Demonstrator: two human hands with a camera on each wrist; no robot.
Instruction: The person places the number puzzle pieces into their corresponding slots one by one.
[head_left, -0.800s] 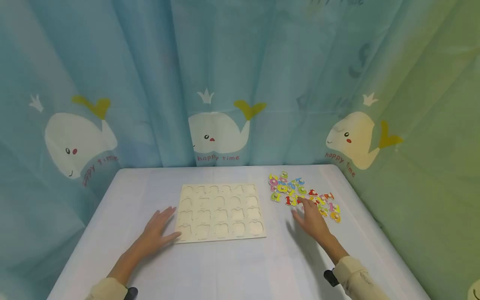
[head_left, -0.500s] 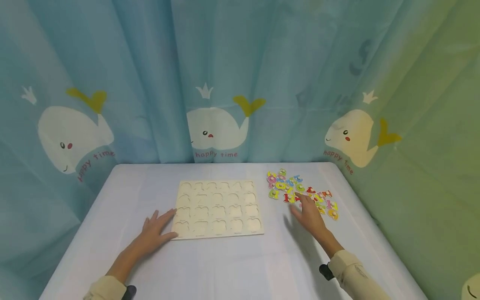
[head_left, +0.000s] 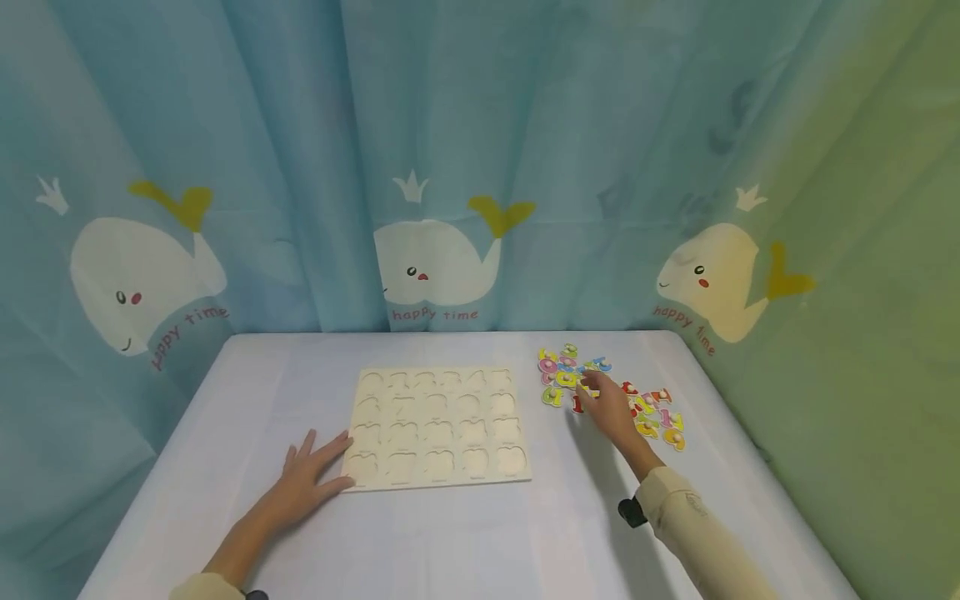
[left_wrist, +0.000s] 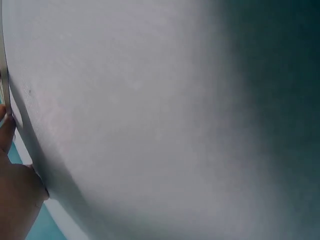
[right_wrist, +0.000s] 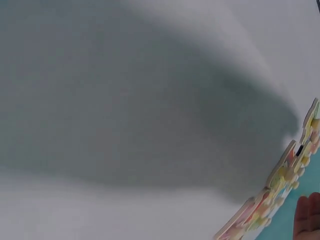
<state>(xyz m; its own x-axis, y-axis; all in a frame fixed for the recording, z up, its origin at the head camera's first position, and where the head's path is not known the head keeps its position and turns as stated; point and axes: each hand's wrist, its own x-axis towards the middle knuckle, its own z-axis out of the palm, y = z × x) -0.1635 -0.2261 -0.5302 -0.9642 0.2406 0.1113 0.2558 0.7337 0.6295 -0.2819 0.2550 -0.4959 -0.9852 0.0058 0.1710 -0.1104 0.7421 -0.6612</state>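
Head view: small, probably light and stiff number pieces (head_left: pixel 609 393), scattered right of the puzzle board (head_left: pixel 438 427), are being touched by the open-fingered right hand (head_left: pixel 609 410), edges likely being the best hold.

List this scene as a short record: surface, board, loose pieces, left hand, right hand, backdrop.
surface: table under a pale cloth
board: wooden puzzle board, slots unfilled, lying flat mid-table
loose pieces: coloured pieces heaped to the right of the board
left hand: left hand flat on the table, fingertips at the board's near left corner
right hand: right hand stretched over the heap, fingers on the pieces; any grip cannot be told
backdrop: curtain printed with whales
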